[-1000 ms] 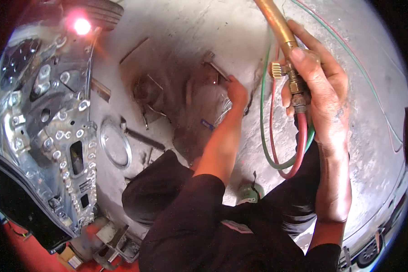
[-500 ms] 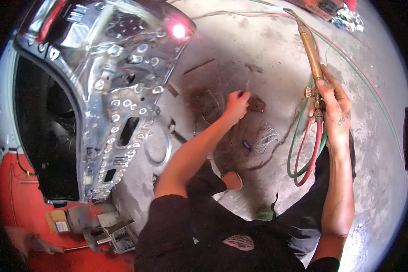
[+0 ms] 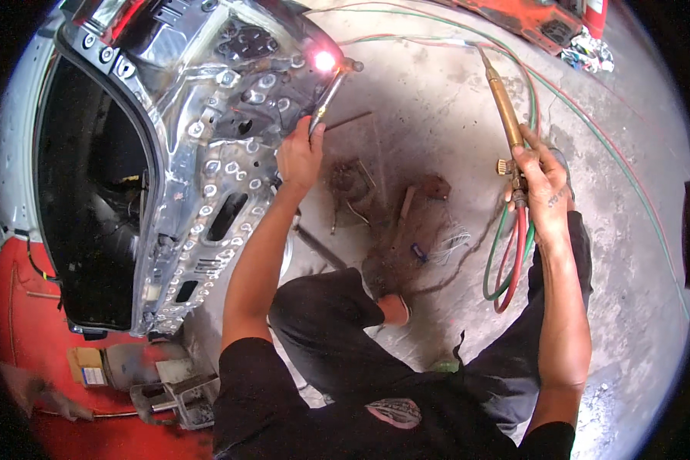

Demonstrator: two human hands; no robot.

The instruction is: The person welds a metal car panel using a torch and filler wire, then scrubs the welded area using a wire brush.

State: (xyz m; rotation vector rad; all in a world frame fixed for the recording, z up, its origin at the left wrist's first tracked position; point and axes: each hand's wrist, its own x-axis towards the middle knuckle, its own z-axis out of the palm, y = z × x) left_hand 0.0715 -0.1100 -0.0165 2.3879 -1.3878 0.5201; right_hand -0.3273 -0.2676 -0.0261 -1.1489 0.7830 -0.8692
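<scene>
My left hand (image 3: 300,157) is closed round the handle of a hammer (image 3: 330,98). The hammer's head is at the corner of a bare metal car body panel (image 3: 221,167), right beside a bright, glowing hot spot (image 3: 324,61); whether it touches the metal I cannot tell. On the right, my right hand (image 3: 544,180) grips a brass gas torch (image 3: 504,103), its tip pointing up and away from me. A red and a green hose (image 3: 520,264) loop down from the torch's base. Any flame at its tip is hard to make out.
Hoses (image 3: 590,111) run across the concrete floor at the right and far side. Scrap metal (image 3: 429,188) and a wire bundle (image 3: 451,247) lie between my feet. A red metal piece (image 3: 540,23) sits at the far right. A metal clamp-like block (image 3: 188,395) lies at lower left.
My left hand has swung the hammer from above the floor up and left to the panel's glowing corner. The torch in my right hand has shifted slightly left.
</scene>
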